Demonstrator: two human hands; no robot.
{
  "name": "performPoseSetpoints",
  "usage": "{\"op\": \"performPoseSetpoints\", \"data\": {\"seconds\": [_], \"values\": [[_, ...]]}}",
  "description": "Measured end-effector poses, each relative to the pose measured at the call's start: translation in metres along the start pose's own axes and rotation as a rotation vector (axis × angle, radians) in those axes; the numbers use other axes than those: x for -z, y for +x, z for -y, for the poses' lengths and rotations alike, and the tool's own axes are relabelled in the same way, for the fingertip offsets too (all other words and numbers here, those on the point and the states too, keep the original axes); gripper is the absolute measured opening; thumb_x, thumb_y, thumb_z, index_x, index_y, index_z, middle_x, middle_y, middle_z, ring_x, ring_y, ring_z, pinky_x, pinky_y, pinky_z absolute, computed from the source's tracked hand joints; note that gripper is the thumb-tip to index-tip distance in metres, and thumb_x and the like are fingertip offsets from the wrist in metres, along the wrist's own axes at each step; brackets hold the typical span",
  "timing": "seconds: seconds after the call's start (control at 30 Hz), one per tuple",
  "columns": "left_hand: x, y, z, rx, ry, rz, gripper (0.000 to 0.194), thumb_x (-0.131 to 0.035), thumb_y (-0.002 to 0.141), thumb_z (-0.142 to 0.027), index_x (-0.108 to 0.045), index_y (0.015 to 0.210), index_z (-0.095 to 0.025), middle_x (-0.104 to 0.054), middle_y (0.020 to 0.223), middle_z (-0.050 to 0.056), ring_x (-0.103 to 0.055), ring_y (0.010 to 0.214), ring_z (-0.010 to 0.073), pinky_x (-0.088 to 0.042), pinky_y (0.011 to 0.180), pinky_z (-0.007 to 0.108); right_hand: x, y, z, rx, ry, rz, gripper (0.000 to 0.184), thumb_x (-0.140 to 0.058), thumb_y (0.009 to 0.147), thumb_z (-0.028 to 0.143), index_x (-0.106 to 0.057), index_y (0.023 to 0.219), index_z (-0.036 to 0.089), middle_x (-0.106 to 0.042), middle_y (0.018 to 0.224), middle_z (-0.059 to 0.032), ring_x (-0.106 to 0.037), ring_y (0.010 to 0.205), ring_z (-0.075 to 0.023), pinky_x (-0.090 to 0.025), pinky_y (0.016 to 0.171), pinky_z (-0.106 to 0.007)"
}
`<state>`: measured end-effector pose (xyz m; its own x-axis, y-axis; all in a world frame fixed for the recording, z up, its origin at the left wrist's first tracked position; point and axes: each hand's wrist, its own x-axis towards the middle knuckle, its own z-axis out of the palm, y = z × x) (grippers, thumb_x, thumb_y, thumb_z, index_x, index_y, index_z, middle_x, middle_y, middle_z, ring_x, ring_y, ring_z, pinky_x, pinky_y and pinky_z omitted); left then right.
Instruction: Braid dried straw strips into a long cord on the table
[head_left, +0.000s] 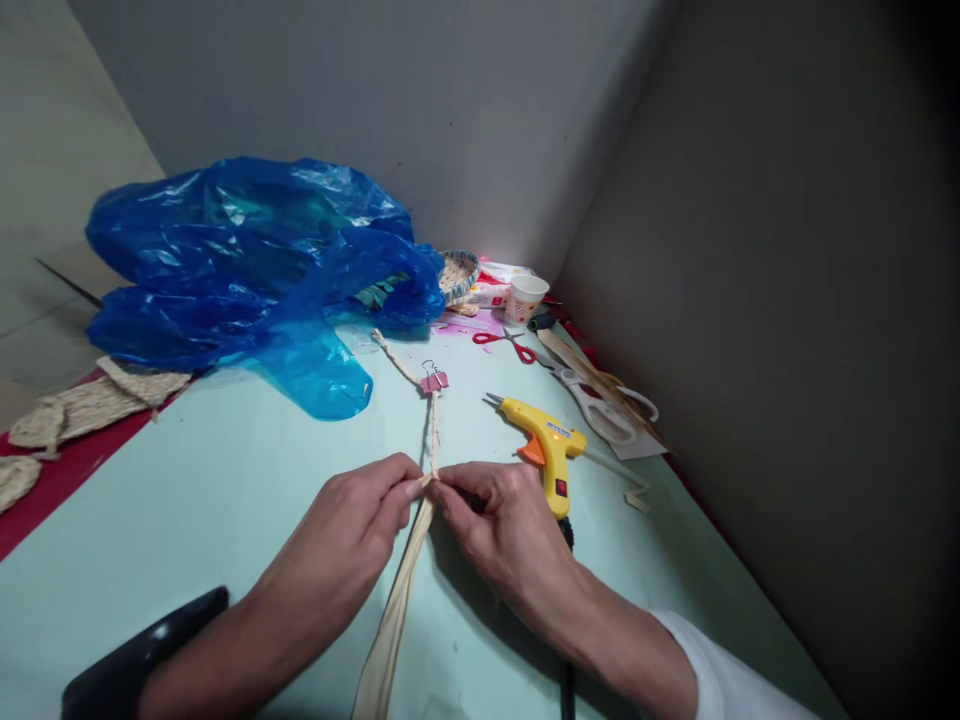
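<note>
A pale straw braid (430, 440) runs across the light green table (240, 470), braided at its far end and splitting into loose flat strands (390, 630) toward me. A pink binder clip (433, 380) grips the braid farther back. My left hand (352, 540) pinches the strands from the left where the braid ends. My right hand (499, 530) pinches the same spot from the right, fingertips almost meeting the left ones. Both hands are closed on the strands.
A yellow glue gun (547, 450) lies just right of my right hand, its black cord trailing toward me. Red-handled scissors (506, 340), white scissors (600, 405), a paper cup (525, 297) and a small woven basket (459, 272) sit behind. A blue plastic bag (247, 260) fills the back left. Woven mats (90, 405) lie at the left.
</note>
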<state>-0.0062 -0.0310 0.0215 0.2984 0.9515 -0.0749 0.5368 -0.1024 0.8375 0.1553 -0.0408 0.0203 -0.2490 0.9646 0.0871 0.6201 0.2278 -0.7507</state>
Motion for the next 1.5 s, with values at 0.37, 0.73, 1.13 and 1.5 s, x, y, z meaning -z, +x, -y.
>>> {"op": "performPoseSetpoints", "data": {"seconds": [0.37, 0.73, 1.13, 1.5], "values": [[-0.006, -0.002, 0.006, 0.344, -0.817, 0.203, 0.072, -0.067, 0.076, -0.039, -0.031, 0.135, -0.019, -0.063, 0.061, -0.002, -0.04, 0.028, 0.0068, -0.032, 0.026, 0.017, -0.003, 0.003, -0.002, -0.034, 0.229, 0.005, 0.032, -0.047, 0.087, 0.022, -0.058, 0.058, 0.015, -0.04, 0.052, 0.0031, -0.033, 0.053, -0.0094, -0.027, 0.052, -0.022], [-0.006, -0.003, -0.003, 0.374, -0.8, 0.263, 0.052, -0.064, 0.08, -0.032, -0.046, 0.125, -0.012, -0.066, 0.062, 0.003, -0.067, 0.052, 0.0185, -0.055, 0.049, 0.028, -0.006, 0.006, -0.008, -0.15, 0.527, 0.129, 0.028, -0.048, 0.083, 0.021, -0.074, 0.077, 0.013, -0.059, 0.061, 0.0006, -0.042, 0.056, -0.0101, -0.034, 0.056, -0.022], [-0.008, -0.001, 0.009, 0.402, -0.631, 0.321, 0.042, -0.058, 0.08, -0.04, -0.046, 0.11, -0.013, -0.065, 0.061, 0.002, -0.069, 0.055, 0.0236, -0.054, 0.053, 0.034, -0.003, 0.003, -0.005, -0.191, 0.653, 0.204, 0.027, -0.047, 0.083, 0.018, -0.067, 0.067, 0.012, -0.052, 0.057, 0.0015, -0.042, 0.059, -0.0107, -0.033, 0.06, -0.023], [-0.015, -0.01, -0.009, 0.079, 0.232, 0.083, 0.032, -0.037, 0.09, -0.032, -0.05, 0.119, -0.023, -0.07, 0.082, 0.005, -0.065, 0.078, 0.026, -0.04, 0.064, 0.031, -0.007, 0.002, 0.0, -0.233, 0.817, 0.111, 0.023, -0.053, 0.083, 0.018, -0.069, 0.068, 0.01, -0.055, 0.062, 0.0006, -0.043, 0.061, -0.0091, -0.035, 0.061, -0.021]]}}
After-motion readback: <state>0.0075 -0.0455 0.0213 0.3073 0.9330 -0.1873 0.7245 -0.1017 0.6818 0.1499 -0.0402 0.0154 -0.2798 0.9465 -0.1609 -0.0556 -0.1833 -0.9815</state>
